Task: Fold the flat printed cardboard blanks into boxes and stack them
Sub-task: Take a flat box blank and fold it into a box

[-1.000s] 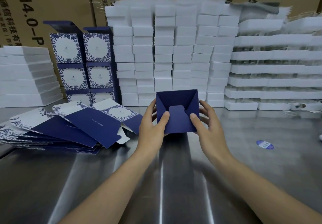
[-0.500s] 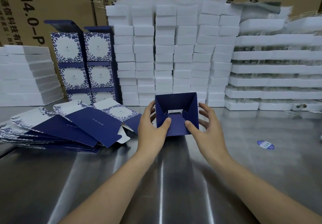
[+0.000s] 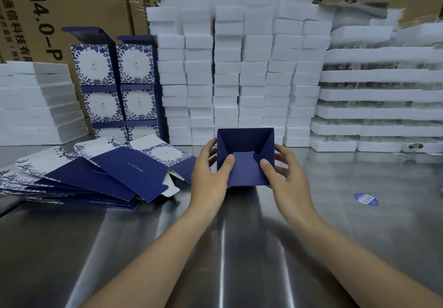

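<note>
bottom flap [image 3: 244,167] now flatter, thumb-pressed

Steel table [image 3: 359,224], white foam blocks [image 3: 239,75], brown cartons [image 3: 79,3], blue sticker [image 3: 366,199]

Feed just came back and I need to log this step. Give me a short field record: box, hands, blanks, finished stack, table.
box: dark blue box, partly folded, open end facing the camera
left hand: left hand grips the box's left side, thumb on the near flap
right hand: right hand grips the right side, thumb on the near flap
blanks: flat blanks fanned at left
finished stack: printed boxes stacked behind
table: steel table
</note>
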`<state>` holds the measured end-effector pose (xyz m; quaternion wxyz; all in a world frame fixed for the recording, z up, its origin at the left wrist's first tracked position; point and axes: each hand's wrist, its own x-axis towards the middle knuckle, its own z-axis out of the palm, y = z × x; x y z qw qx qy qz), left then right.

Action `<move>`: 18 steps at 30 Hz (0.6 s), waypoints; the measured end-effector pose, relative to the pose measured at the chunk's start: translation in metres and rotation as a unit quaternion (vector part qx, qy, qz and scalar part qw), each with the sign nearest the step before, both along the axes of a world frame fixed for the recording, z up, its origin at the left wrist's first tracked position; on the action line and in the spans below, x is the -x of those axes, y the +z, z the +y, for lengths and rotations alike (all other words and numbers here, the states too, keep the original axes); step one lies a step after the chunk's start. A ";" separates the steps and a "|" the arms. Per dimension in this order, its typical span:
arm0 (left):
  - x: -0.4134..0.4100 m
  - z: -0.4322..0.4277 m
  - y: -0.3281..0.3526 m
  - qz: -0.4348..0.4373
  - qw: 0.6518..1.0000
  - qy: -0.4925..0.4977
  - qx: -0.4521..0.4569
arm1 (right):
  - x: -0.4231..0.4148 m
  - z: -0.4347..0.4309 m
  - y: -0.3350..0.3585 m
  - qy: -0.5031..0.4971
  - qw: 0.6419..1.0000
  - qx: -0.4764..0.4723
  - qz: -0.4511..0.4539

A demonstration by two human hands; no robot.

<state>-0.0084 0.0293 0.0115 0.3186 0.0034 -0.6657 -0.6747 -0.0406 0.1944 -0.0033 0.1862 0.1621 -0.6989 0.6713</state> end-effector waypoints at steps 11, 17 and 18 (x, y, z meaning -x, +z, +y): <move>0.001 -0.001 -0.007 0.008 0.998 0.016 0.067 | 0.001 -0.001 -0.003 -0.002 0.998 -0.058 0.030; 0.003 -0.001 -0.008 0.016 0.997 0.010 0.075 | -0.002 -0.001 -0.004 0.010 0.997 -0.071 0.035; 0.003 -0.001 -0.008 0.015 0.997 0.005 0.078 | -0.003 -0.001 -0.004 0.012 0.996 -0.077 0.038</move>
